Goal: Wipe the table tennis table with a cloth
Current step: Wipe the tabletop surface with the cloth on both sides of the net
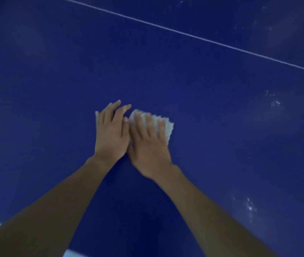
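We press the cloth (163,125) flat under our right hand (147,143); our left hand (110,130) lies open just beside it, on the table (221,145).

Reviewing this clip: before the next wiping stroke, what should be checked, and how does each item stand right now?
1. Cloth pinned under right hand: ok, straight fingers press it onto the table.
2. Left hand off the cloth: cannot tell, it lies flat beside it and hides that edge.
3. Surface to the right clean: not ok, white specks lie there.
4. Cloth clean enough: cannot tell, blurred.
5. Both hands open: ok.
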